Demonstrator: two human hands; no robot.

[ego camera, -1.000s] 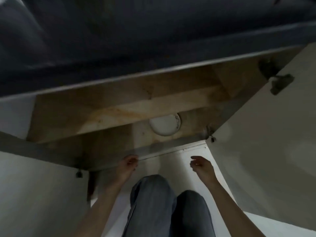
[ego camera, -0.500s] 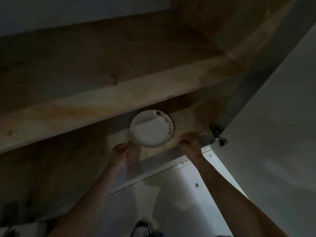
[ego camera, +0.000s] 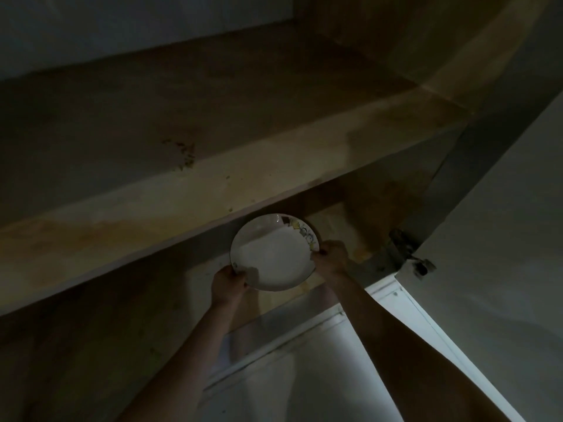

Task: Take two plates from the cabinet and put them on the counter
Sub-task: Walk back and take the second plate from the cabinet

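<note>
A white plate (ego camera: 274,257) with a patterned rim sits low in the open cabinet, under the wooden shelf (ego camera: 213,190). My left hand (ego camera: 228,284) grips its lower left rim. My right hand (ego camera: 330,257) grips its right rim. The plate looks tilted a little toward me. I cannot tell whether one plate or a stack is held; only the top face shows. The counter is out of view.
The open cabinet door (ego camera: 502,239) stands at the right, with a hinge (ego camera: 405,248) at its inner edge. The cabinet's bottom board (ego camera: 91,345) is dim and brown. A white floor strip (ego camera: 304,376) shows below, between my arms.
Both hands have reached from the cabinet's front edge up to the plate and closed on its rim. The view has moved closer into the cabinet.
</note>
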